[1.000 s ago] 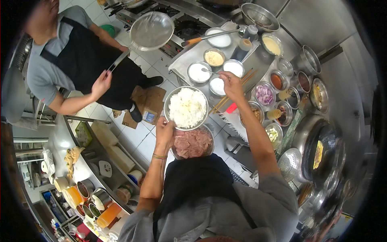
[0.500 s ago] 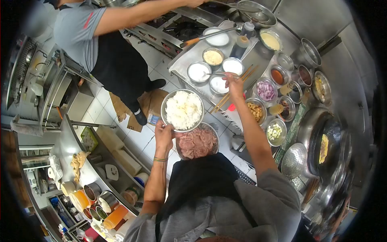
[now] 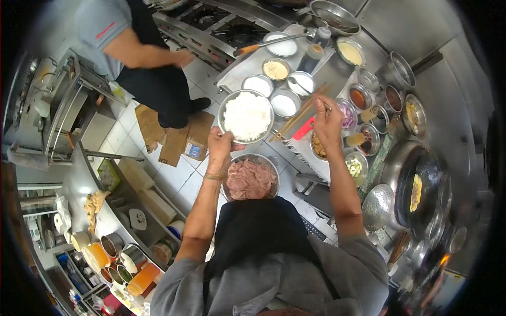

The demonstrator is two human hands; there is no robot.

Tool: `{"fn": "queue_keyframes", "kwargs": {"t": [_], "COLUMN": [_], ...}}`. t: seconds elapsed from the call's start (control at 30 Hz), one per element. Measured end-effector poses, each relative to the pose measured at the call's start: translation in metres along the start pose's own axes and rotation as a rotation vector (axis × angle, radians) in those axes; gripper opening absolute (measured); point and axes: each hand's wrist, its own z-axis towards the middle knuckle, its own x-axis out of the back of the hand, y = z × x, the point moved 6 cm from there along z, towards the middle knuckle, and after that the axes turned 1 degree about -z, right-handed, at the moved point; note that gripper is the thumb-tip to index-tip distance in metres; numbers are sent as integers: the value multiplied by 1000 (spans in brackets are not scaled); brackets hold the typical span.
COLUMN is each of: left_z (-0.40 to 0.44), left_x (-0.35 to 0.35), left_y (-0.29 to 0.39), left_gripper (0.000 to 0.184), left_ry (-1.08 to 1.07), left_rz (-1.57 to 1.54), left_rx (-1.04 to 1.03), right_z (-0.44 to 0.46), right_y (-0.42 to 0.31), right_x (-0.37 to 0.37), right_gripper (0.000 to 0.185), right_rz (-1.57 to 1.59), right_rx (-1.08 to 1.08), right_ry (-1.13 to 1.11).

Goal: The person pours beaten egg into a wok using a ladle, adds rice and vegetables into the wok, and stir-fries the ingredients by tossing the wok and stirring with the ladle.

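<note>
My left hand (image 3: 220,145) is closed on the near-left rim of a metal bowl (image 3: 220,117) heaped with white rice (image 3: 246,115). Just below it, a second metal bowl (image 3: 276,171) full of pinkish raw sliced meat (image 3: 250,180) sits close against my apron. My right hand (image 3: 328,117) grips a metal spoon (image 3: 301,85) by its handle. The spoon's tip is over a bowl of white powder (image 3: 307,90). Beside my right hand lie wooden chopsticks (image 3: 297,120) and a red handle (image 3: 304,129).
More bowls hold white powder (image 3: 285,104), yellowish powder (image 3: 275,70), chopped red onion (image 3: 347,115) and pale green pieces (image 3: 354,167). A wok (image 3: 421,184) stands right, beside a perforated ladle (image 3: 378,206). At the upper left is a co-worker (image 3: 158,89), near the stove (image 3: 240,31).
The rice bowl has moved up in view with my left hand. My right hand has shifted the spoon from the left white-powder bowl to the right one. The co-worker's arm has dropped from the stove.
</note>
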Motion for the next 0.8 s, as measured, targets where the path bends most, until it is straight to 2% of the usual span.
{"fn": "queue_keyframes", "kwargs": {"t": [0.13, 0.17, 0.37, 0.57, 0.67, 0.77, 0.8], "left_z": [-27, -32, -55, -61, -56, -51, -50], "left_x": [20, 27, 46, 44, 41, 42, 41], "left_y": [-3, -4, -10, -8, -9, -14, -14], "left_gripper": [22, 24, 16, 14, 12, 16, 16], "left_ry": [5, 11, 66, 66, 39, 29, 17], "left_rz": [21, 38, 45, 26, 30, 44, 42], "left_rx": [24, 41, 45, 51, 55, 27, 24], "right_z": [-22, -25, -41, -53, -51, -58, -57], "right_y": [61, 68, 100, 137, 144, 179, 179], "right_x": [-18, -23, -47, -55, -57, -66, -60], "right_gripper": [16, 17, 17, 19, 20, 21, 21], "right_rz": [115, 11, -24, 163, 118, 280, 313], "right_rx": [-282, -195, -208, -465, -541, -526, -609], "right_ry": [-125, -139, -192, -71, -31, 74, 67]}}
